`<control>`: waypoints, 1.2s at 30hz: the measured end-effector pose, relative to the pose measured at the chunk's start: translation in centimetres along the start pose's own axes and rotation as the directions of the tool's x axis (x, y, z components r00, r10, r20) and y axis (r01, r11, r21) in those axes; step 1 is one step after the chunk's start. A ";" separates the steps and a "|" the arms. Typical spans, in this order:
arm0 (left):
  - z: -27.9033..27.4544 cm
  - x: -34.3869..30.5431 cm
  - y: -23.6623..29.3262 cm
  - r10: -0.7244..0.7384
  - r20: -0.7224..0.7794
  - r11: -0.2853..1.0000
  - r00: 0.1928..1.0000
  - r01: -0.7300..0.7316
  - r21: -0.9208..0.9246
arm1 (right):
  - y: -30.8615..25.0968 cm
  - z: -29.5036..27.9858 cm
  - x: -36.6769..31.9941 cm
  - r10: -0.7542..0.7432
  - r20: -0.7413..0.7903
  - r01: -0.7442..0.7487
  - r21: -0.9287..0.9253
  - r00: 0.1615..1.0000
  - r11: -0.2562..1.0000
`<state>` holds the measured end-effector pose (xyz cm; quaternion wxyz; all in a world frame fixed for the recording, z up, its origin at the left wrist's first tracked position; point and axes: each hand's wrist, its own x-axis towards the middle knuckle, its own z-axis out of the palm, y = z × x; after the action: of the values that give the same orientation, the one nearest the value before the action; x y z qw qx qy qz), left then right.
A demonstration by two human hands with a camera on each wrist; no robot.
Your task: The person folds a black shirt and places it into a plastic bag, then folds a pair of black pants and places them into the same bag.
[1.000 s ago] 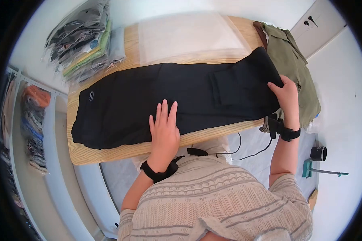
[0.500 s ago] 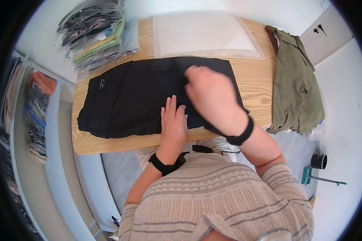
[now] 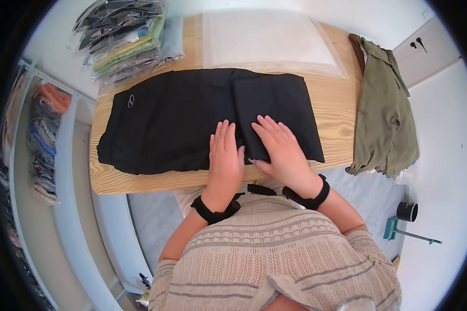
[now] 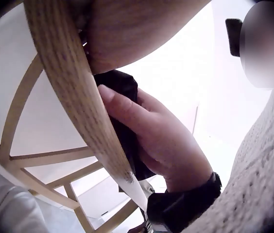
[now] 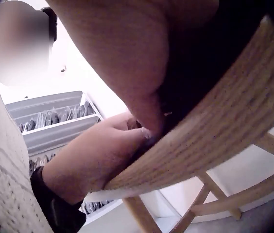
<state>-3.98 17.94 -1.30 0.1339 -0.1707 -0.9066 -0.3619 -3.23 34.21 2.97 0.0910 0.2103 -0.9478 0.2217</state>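
Note:
Black pants (image 3: 171, 119) with a small light logo near the waistband lie across the table, and their right part is doubled back leftward into a flat panel (image 3: 275, 96). My left hand (image 3: 225, 158) rests flat with straight fingers just left of the panel's edge. On the panel itself, near the front, lies my right hand (image 3: 283, 153), fingers extended and thumb towards the left hand. In the left wrist view the right hand (image 4: 159, 133) shows beside the table edge with black cloth under it; the right wrist view shows the left hand (image 5: 98, 150) from low down.
Clear plastic bags (image 3: 264, 41) lie flat at the back of the wooden table (image 3: 337, 119). Bagged garments (image 3: 127, 46) are stacked at the back left. An olive garment (image 3: 386, 114) hangs over the right end. Shelves (image 3: 62, 150) with packed clothes stand at left.
The right hand has brought the lifted right end of the pants over to the left and now lies flat on the folded panel. The left hand has stayed on the cloth.

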 end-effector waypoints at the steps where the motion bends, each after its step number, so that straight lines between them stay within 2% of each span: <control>1: 0.0 0.0 -0.1 0.000 0.002 1.000 1.000 0.000 0.002 | 0.1 0.6 0.1 -0.002 -0.011 0.002 0.005 1.000 1.000; 5: -0.3 0.1 -0.4 -0.007 0.003 0.997 1.000 0.007 -0.073 | 0.6 1.7 0.6 0.005 -0.001 -0.005 -0.004 1.000 1.000; 7: -0.6 0.1 -0.4 -0.032 0.015 0.994 0.999 0.033 -0.104 | -0.4 0.6 1.5 0.189 -0.118 -0.141 0.331 0.975 0.933; 8: -0.7 0.1 -0.3 -0.038 0.017 0.989 0.999 0.040 -0.145 | -0.7 0.8 1.9 0.190 -0.115 -0.142 0.335 0.975 0.931; 10: -0.7 0.1 -0.3 -0.037 0.024 0.982 0.999 0.041 -0.182 | -1.8 1.6 2.8 0.085 -0.198 -0.051 0.172 0.977 0.984; 12: -0.5 0.3 -0.1 -0.048 -0.139 0.974 0.989 0.015 -0.225 | -2.4 3.3 3.5 0.028 -0.173 -0.017 0.068 0.985 0.998; 13: -0.4 0.4 0.1 -0.033 -0.239 0.986 0.970 -0.008 -0.168 | -2.7 4.1 3.6 0.016 -0.141 -0.014 0.011 0.990 1.000; 14: -0.5 0.6 0.1 -0.027 -0.236 0.986 0.971 -0.014 -0.168 | -2.9 4.7 3.6 0.005 -0.108 -0.010 -0.045 0.994 0.999; 16: -1.0 0.6 0.1 0.012 -0.174 0.991 0.985 -0.035 -0.127 | -2.6 5.4 3.7 0.043 -0.092 -0.043 0.002 0.995 0.999; 18: -0.7 0.3 -0.2 0.009 -0.151 0.992 0.989 -0.028 -0.123 | -2.3 5.4 3.5 0.021 -0.113 -0.020 0.009 0.993 1.000; 21: -0.4 -0.1 -0.5 -0.006 -0.136 0.996 0.991 -0.007 -0.094 | -2.5 2.9 1.8 0.032 -0.049 -0.034 -0.028 0.998 0.999; 22: -0.5 -0.3 -0.7 -0.013 -0.090 0.997 0.996 0.006 -0.079 | -2.4 1.6 1.4 0.039 -0.049 -0.040 -0.034 0.998 0.999; 24: -0.4 -0.3 -0.6 -0.026 -0.043 0.997 0.999 0.023 -0.068 | -1.6 -1.1 0.4 0.042 -0.006 -0.042 -0.256 0.999 0.966; 26: -0.6 -0.2 -0.3 -0.021 -0.107 1.000 0.994 0.021 -0.002 | -0.1 -2.1 -0.3 0.109 -0.059 -0.121 -0.287 0.992 0.950; 30: -0.6 -0.3 -0.2 -0.067 -0.123 0.997 0.990 0.063 -0.041 | 3.3 -1.5 -2.2 0.083 0.053 -0.072 -0.181 0.995 0.981; 34: -1.0 -0.2 0.3 -0.092 -0.121 0.992 0.988 0.080 -0.098 | 3.5 -1.4 -2.5 0.082 0.053 -0.073 -0.158 0.995 0.985; 36: -1.2 -0.2 0.3 -0.103 -0.120 0.989 0.987 0.088 -0.118 | 3.3 -2.3 -2.3 0.093 0.112 -0.072 -0.178 0.989 0.981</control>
<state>-3.54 17.28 -0.30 0.1633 -0.1111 -0.8818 -0.4282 -2.46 38.77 3.13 0.0426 0.1749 -0.9752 0.1288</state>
